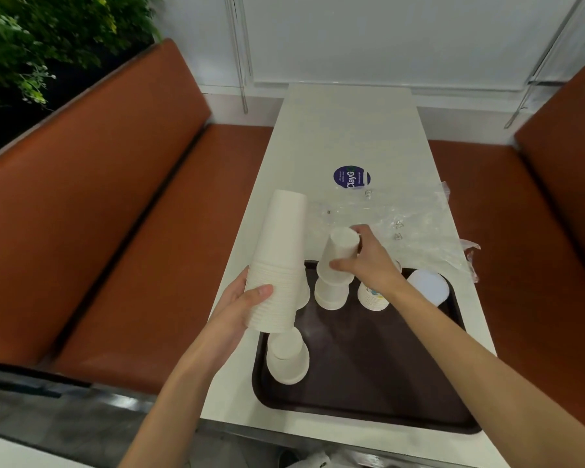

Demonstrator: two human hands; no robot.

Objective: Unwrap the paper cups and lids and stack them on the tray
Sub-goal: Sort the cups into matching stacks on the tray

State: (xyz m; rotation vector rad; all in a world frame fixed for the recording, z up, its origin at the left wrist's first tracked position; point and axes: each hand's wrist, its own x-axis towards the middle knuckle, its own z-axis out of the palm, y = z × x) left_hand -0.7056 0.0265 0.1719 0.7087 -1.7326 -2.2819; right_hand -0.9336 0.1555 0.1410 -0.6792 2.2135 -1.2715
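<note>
Both bare forearms reaching forward, left hand (247,304) raised, palm turned inward, thumb across the front and fingers (242,282) curled in a firm grasp, right hand (372,265) stretched further ahead, thumb and fingers pinched closed, wrist angled down

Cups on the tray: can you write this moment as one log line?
left hand: holds tall cup stack | right hand: setting cup onto short stack | tray: partly filled

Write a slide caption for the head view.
Left hand holds a tall cup stack; right hand sets cups on the tray.
</note>
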